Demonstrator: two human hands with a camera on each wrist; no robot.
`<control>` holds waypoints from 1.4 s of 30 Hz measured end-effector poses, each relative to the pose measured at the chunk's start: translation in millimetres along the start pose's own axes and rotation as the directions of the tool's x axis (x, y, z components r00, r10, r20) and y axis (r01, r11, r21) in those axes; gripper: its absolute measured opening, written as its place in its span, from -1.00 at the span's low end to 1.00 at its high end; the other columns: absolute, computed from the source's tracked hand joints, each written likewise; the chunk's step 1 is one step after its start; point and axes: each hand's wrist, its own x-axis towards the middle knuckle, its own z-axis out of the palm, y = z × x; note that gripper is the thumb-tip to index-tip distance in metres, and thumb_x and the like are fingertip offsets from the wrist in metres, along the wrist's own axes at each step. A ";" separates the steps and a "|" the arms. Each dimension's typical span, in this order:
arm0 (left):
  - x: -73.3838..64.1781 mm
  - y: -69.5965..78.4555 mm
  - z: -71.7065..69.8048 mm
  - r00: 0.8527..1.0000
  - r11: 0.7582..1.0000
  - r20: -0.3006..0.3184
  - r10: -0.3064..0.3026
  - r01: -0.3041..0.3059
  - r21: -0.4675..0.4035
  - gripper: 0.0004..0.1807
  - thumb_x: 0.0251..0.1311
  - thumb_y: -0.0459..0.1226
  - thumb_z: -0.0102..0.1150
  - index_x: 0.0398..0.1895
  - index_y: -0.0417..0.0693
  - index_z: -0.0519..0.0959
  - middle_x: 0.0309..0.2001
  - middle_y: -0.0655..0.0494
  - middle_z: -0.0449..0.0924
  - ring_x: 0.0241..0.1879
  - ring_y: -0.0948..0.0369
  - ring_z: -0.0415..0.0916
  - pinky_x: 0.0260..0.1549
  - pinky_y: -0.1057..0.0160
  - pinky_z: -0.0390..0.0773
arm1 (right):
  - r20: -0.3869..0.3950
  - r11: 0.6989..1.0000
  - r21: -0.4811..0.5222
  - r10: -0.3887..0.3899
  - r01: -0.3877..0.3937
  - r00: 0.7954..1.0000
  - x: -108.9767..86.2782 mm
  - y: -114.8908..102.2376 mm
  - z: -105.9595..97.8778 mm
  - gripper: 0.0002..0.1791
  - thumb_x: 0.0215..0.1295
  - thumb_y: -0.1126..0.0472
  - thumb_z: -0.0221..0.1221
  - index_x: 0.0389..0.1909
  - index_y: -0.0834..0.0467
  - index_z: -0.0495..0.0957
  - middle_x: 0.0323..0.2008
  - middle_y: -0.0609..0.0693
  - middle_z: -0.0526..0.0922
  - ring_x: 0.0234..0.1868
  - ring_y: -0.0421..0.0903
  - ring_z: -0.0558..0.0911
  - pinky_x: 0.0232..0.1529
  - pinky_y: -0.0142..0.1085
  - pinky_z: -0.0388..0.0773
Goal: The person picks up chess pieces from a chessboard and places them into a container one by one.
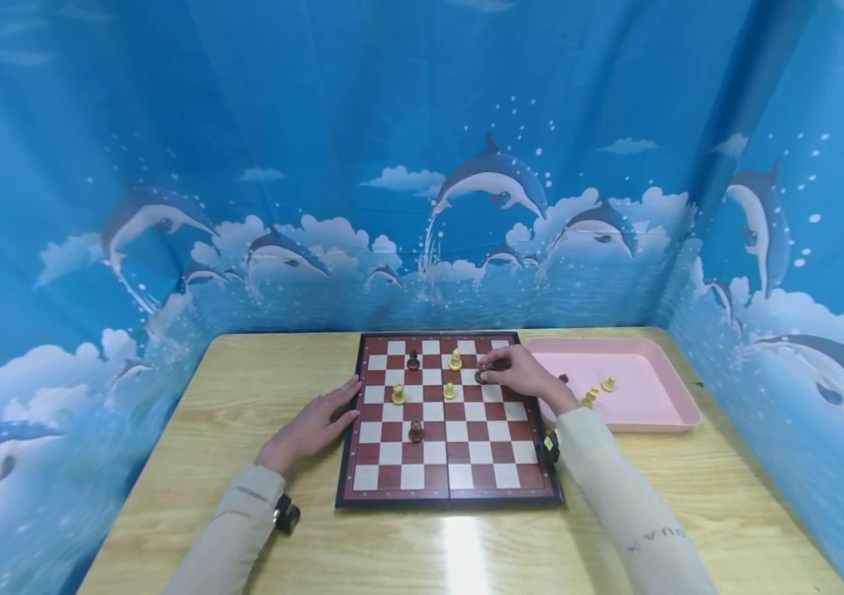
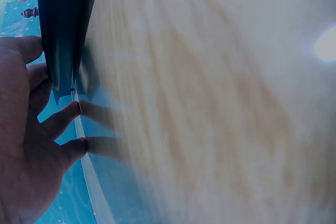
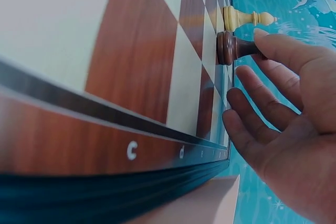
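My right hand (image 1: 522, 373) pinches a dark brown chess piece (image 3: 227, 48) by its upper part, between thumb and forefinger. The piece stands upright, its round base at the surface of the red-and-white chessboard (image 1: 412, 476), towards the far right. A cream chess piece (image 3: 236, 18) shows just beyond it in the right wrist view. My left hand (image 1: 315, 426) lies at the board's left edge, fingers extended, fingertips at the black rim (image 2: 58, 30). Other pieces stand on the board: cream ones (image 1: 398, 395) and dark ones (image 1: 416, 431).
A pink tray (image 1: 660, 417) sits right of the board, holding cream pieces (image 1: 608, 383) and a dark one (image 1: 563, 378). The wooden table (image 1: 273, 372) extends around the board. A blue dolphin-print curtain (image 1: 362, 165) hangs behind and at both sides.
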 end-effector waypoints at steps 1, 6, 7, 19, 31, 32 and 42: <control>0.2 0.0 0.2 1.000 1.000 0.002 -0.003 0.003 0.001 -0.33 0.57 0.02 -0.11 0.62 0.08 0.06 0.64 0.05 -0.06 0.58 -0.09 0.02 0.51 -0.29 0.04 | 0.001 1.000 -0.001 -0.004 0.004 1.000 -0.2 -0.3 0.0 -0.72 0.38 0.23 0.29 0.04 0.26 0.68 -0.04 0.12 0.74 -0.01 0.05 0.69 0.11 -0.01 0.65; 0.5 0.3 0.7 1.000 1.000 0.004 -0.005 0.005 -0.009 -0.33 0.57 0.04 -0.11 0.62 0.11 0.06 0.64 0.08 -0.06 0.58 -0.06 0.01 0.51 -0.28 0.03 | 0.000 1.000 -0.016 0.003 -0.003 1.000 -0.6 -1.4 0.1 -0.77 0.39 0.24 0.28 -0.02 0.24 0.70 -0.08 0.10 0.74 -0.04 0.02 0.70 0.09 -0.03 0.66; 0.7 0.7 0.7 1.000 1.000 0.005 -0.008 0.008 -0.013 -0.33 0.57 0.05 -0.11 0.62 0.12 0.06 0.64 0.09 -0.06 0.59 -0.05 0.00 0.52 -0.27 0.03 | -0.002 1.000 -0.017 0.008 -0.008 1.000 -0.6 -1.2 0.3 -0.78 0.39 0.25 0.28 -0.02 0.23 0.70 -0.08 0.10 0.74 -0.04 0.02 0.70 0.09 -0.03 0.65; 2.1 1.0 1.6 1.000 1.000 0.005 0.004 -0.004 -0.002 -0.33 0.57 0.05 -0.12 0.63 0.11 0.05 0.64 0.07 -0.06 0.58 -0.07 0.01 0.51 -0.28 0.03 | -0.092 1.000 0.007 -0.029 0.030 0.995 -0.5 -10.3 -5.9 -0.78 0.40 0.21 0.28 -0.01 0.19 0.71 -0.01 0.10 0.72 0.07 0.07 0.67 0.14 -0.01 0.65; 0.3 0.2 0.8 1.000 1.000 0.001 0.008 -0.008 -0.001 -0.33 0.57 0.03 -0.11 0.63 0.09 0.05 0.64 0.03 -0.06 0.58 -0.09 0.02 0.51 -0.28 0.03 | -0.150 0.990 0.082 -0.105 0.118 0.983 -11.6 -42.5 -35.6 -0.68 0.43 0.20 0.26 0.13 0.21 0.64 0.13 0.19 0.64 0.15 0.15 0.64 0.05 -0.03 0.71; 0.3 0.1 1.3 1.000 1.000 0.004 0.006 -0.006 -0.001 -0.33 0.57 0.04 -0.11 0.63 0.10 0.05 0.64 0.04 -0.06 0.58 -0.08 0.02 0.51 -0.27 0.03 | -0.146 0.990 0.082 -0.103 0.116 0.984 -12.8 -42.6 -36.3 -0.68 0.43 0.21 0.26 0.13 0.22 0.64 0.13 0.20 0.64 0.14 0.15 0.64 0.05 -0.03 0.71; -1.1 -3.6 2.4 0.999 0.999 -0.025 0.045 -0.045 0.026 -0.33 0.57 0.03 -0.11 0.62 0.03 0.08 0.63 0.01 -0.03 0.56 -0.12 0.06 0.49 -0.29 0.08 | -0.181 0.995 0.019 -0.093 0.098 0.979 -22.5 -33.1 -47.9 -0.69 0.43 0.19 0.26 0.11 0.20 0.66 0.11 0.19 0.67 0.16 0.18 0.59 0.14 0.06 0.64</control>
